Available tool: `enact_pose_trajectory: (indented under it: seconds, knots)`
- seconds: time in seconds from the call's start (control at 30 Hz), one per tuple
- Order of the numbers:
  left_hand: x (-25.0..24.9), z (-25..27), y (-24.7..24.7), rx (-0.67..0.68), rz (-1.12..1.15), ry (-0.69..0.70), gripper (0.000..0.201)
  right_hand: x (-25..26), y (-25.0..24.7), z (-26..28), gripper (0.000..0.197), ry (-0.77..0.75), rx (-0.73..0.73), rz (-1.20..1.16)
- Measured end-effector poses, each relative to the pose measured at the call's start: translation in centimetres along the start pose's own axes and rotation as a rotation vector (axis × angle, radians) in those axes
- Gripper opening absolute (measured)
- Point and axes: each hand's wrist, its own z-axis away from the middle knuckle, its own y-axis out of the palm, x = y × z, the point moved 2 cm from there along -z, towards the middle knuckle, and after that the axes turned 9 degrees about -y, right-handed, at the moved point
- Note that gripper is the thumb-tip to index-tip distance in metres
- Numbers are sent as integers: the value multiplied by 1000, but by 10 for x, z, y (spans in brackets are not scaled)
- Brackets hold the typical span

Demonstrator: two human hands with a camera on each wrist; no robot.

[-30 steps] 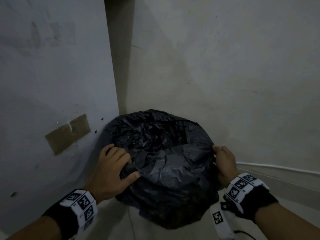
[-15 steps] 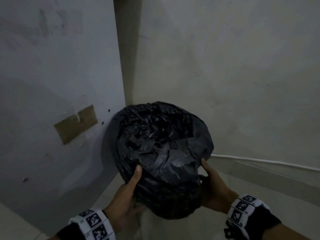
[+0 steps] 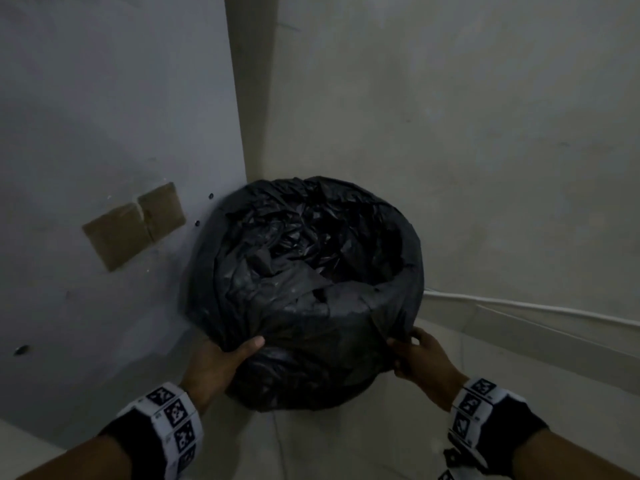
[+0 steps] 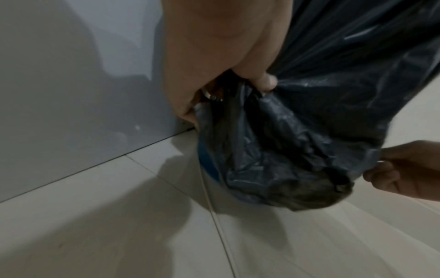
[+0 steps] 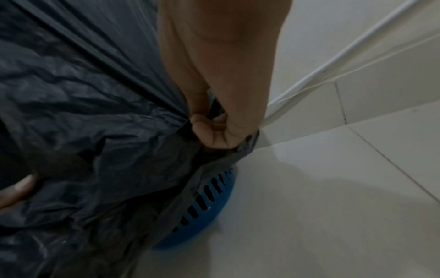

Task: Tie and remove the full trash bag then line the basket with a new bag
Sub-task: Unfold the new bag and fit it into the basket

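No readable writing shows anywhere; the black-and-white patterned wristbands (image 3: 175, 426) carry only square marker codes. The crinkled black plastic trash bag (image 3: 311, 289) sits upright, mouth facing up, in the round blue slotted plastic basket (image 5: 204, 212), which stands on the pale tiled floor (image 4: 119, 216) in a wall corner. Brown tape patches (image 3: 135, 225) mark the grey wall beside it; a white cable (image 3: 536, 306) runs along the other wall. The left hand (image 3: 221, 362) and the right hand (image 3: 420, 358) each pinch the bag's turned-down edge, fingers curled on the plastic.
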Motion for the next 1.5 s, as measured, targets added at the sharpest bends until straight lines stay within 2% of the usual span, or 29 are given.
enact_pose_trajectory:
  seconds: [0.17, 0.3, 0.4, 0.5, 0.6, 0.67, 0.77, 0.8, 0.87, 0.9, 1.0, 1.1, 1.2, 1.23, 1.27, 1.3, 1.37, 1.4, 1.5]
  knots:
    - [15, -25, 4, -70, -4, -3, 56, -5, 6, -19, 11, -24, -49, 115]
    - [24, -39, 9, -93, -12, -57, 65, -28, 18, -29, 20, 93, -20, 205]
    - [33, -36, 15, 7, 93, -147, 81, -34, 23, -26, 22, 152, 4, 177]
    - [41, -21, 20, 165, 79, -296, 73, -39, 26, -12, 18, 326, 111, 37]
    - [51, -16, 21, 232, 46, -400, 93, -46, 30, -3, 17, 395, 200, -94]
    - [51, -16, 21, 228, 22, -387, 85, -46, 35, -3, 24, 356, 243, -97]
    - [53, -18, 24, 238, 29, -355, 86, -49, 40, -10, 36, 292, 204, -89]
    - [54, -19, 25, 229, 34, -339, 77, -50, 40, -13, 37, 282, 180, -94]
    - [56, -20, 26, 177, 59, -301, 45, -52, 41, -16, 33, 266, 151, -103]
    - [57, -21, 25, 153, 48, -280, 42, -53, 40, -17, 31, 259, 144, -105]
    - [61, -26, 24, 98, -18, -238, 55, -54, 37, -20, 29, 235, 112, -51]
    - [61, -27, 25, 25, -47, -266, 71, -61, 38, -23, 41, 235, 55, 36]
    - [61, -16, 33, -30, 32, -412, 116, -70, 40, -24, 48, 256, 44, 142]
    - [62, -12, 36, -55, 27, -427, 124, -72, 40, -23, 48, 271, 64, 173]
    - [64, -8, 40, -79, 8, -407, 120, -73, 40, -21, 47, 295, 95, 197]
    - [64, -3, 43, -101, -1, -346, 104, -73, 39, -18, 45, 323, 128, 214]
    - [61, 12, 48, -88, -9, -122, 54, -71, 37, -10, 38, 368, 169, 228]
    - [55, 24, 51, -60, -30, -8, 38, -68, 36, -6, 35, 373, 173, 227]
    - [39, 54, 51, 14, -157, 321, 29, -58, 29, 0, 40, 338, 171, 225]
